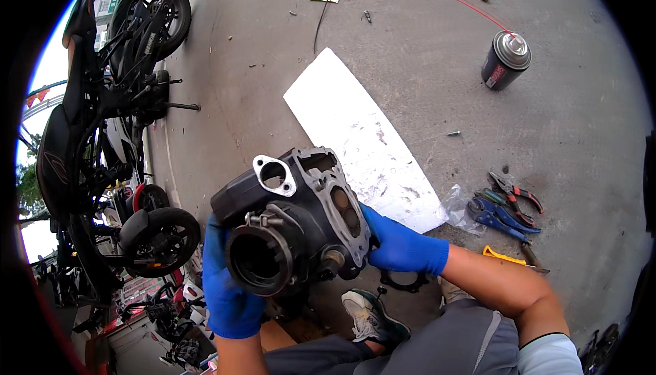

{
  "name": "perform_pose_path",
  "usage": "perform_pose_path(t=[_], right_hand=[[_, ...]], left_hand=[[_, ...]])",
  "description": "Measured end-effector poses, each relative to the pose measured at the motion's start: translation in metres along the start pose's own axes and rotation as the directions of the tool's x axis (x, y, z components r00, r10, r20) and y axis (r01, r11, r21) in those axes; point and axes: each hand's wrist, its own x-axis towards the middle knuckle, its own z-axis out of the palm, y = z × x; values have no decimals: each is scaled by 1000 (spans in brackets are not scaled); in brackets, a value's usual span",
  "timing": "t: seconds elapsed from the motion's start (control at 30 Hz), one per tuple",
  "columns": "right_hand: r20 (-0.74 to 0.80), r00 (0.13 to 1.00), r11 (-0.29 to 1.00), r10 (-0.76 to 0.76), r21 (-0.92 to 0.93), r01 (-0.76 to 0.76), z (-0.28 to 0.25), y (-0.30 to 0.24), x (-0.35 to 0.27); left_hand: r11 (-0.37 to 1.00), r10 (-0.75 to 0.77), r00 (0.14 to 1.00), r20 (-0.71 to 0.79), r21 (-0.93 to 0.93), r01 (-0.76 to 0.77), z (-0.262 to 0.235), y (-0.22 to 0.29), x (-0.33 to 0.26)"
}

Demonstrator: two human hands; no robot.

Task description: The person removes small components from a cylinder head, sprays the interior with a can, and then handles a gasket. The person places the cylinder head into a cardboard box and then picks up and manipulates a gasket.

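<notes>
A black motorcycle engine cylinder head [307, 201] is held up between my two blue-gloved hands. My left hand [232, 300] is closed round its left side, beneath a round rubber intake boot [260, 259] with a metal clamp. My right hand [403, 245] grips the opposite side, by the bare metal mating face [348, 214]; its fingertips are hidden behind the part. On the upper side, a silver two-hole flange [275, 175] surrounds an opening. Below my right wrist, a dark ring-shaped gasket [404, 286] lies on the ground.
A stained white sheet [369, 142] lies on the concrete beyond the part. To the right are blue locking pliers [495, 216], red-handled pliers [519, 194], a yellow-handled tool [506, 255] and a clear plastic bag [461, 207]. Farther off stands a spray can [506, 60]. Motorcycles [89, 122] line the left.
</notes>
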Motion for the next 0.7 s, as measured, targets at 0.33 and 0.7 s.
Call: perform_pose_path(t=[0.33, 0.7], right_hand=[[-285, 919, 908, 272, -240, -343, -20, 40, -42], [-638, 770, 691, -27, -568, -447, -59, -21, -120]], left_hand=[[980, -151, 971, 186, 155, 122, 86, -35, 40], [424, 264, 849, 459, 735, -529, 116, -122, 59]])
